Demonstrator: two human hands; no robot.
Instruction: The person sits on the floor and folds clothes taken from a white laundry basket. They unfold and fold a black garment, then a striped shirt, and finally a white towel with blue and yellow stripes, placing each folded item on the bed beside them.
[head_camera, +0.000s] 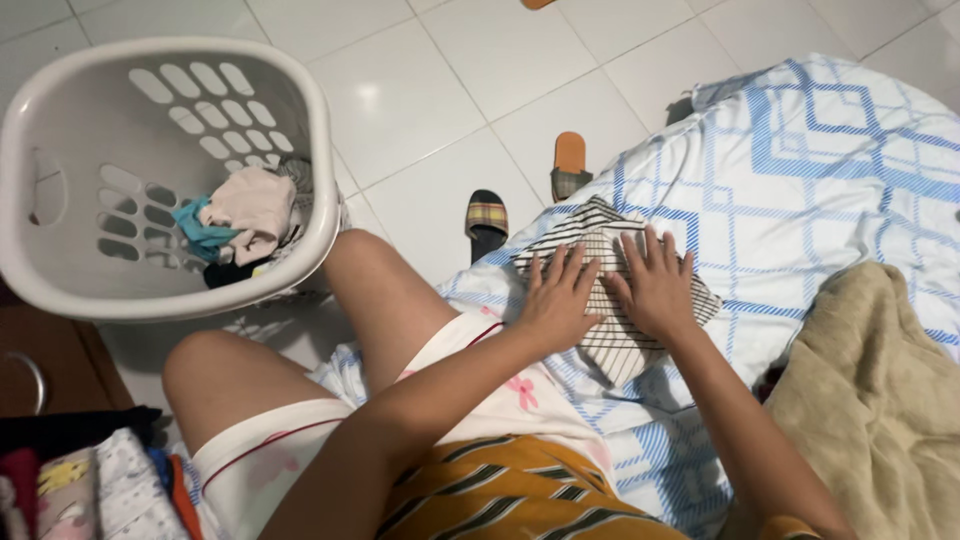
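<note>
On a bed (800, 170) over white tile floor, striped garment (610, 300) partly folded, pressed flat under left hand (556, 300) and right hand (655, 290), fingers spread open; more clothes waiting in laundry basket (60, 290) nearby.

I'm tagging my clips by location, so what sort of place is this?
Probably a bedroom at home: a bed with a blue patterned sheet, a laundry basket holding clothes, and slippers on the tiled floor.

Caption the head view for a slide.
Both hands, left and right, flat on a striped garment on a blue-patterned bedsheet.
</note>
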